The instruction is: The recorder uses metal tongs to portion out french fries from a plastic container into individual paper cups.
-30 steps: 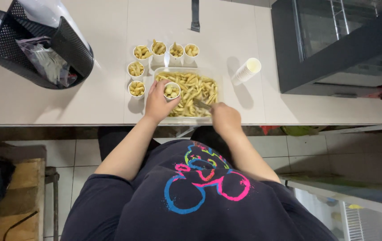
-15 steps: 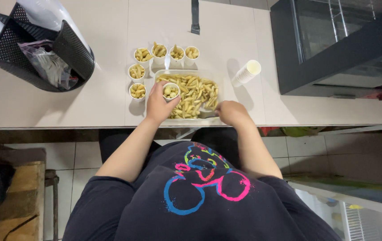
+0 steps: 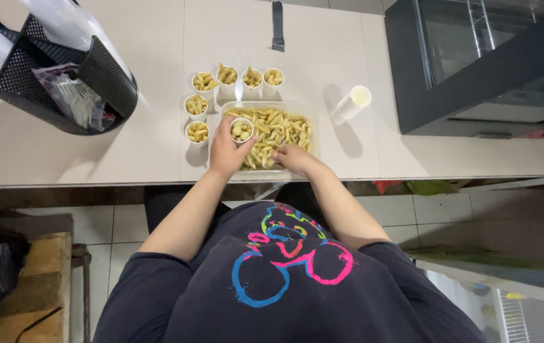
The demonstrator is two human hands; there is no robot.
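My left hand [image 3: 226,151] holds a small white paper cup [image 3: 242,131] partly filled with yellowish snack pieces, over the left part of a clear rectangular container [image 3: 313,121] full of the same pieces. My right hand [image 3: 294,159] rests in the near edge of the container, fingers down among the pieces; whether it grips any is hidden. Several filled cups [image 3: 197,105] stand in an L-shaped row left of and behind the container.
A stack of empty white cups [image 3: 352,103] lies on its side right of the container. A black mesh basket [image 3: 62,76] with plastic bags sits at the left. A dark glass-fronted cabinet [image 3: 488,63] stands at the right. The counter's front edge [image 3: 94,184] runs below my hands.
My right hand has moved from the container's right side toward its near middle. My left hand keeps the cup in about the same place.
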